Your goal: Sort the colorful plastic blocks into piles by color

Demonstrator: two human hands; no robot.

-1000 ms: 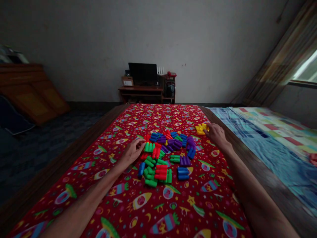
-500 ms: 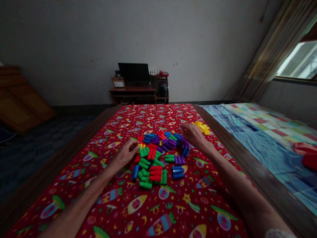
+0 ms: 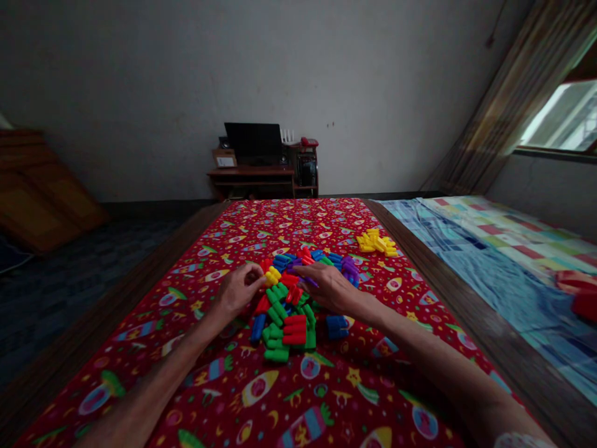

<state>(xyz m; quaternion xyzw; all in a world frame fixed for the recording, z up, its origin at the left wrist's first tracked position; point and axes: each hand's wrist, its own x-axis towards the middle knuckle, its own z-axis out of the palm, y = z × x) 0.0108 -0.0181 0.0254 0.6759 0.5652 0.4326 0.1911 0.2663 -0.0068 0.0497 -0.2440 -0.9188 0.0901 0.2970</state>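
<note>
At the left side of a mixed pile of plastic building blocks, my left hand [image 3: 240, 288] pinches a yellow block [image 3: 273, 275] between thumb and fingers. My right hand [image 3: 329, 286] reaches over the middle of the pile with fingers stretched to the left, above purple blocks [image 3: 308, 282], and no held block shows. Green blocks [image 3: 277, 313] and a red block [image 3: 295, 330] lie in front of the hands. A blue block [image 3: 336, 326] lies below my right wrist. Parts of the pile are hidden under my right hand.
A separate heap of yellow blocks [image 3: 377, 242] lies at the far right of the red patterned cloth [image 3: 256, 410]. The cloth covers a table with dark wooden edges [image 3: 420, 261]. A bed [image 3: 466, 249] stands to the right, and a desk with a monitor [image 3: 254, 143] by the wall.
My right hand has moved left and nearer, from beside the yellow heap to over the mixed pile. The yellow block at my left fingertips now shows lifted from among the others.
</note>
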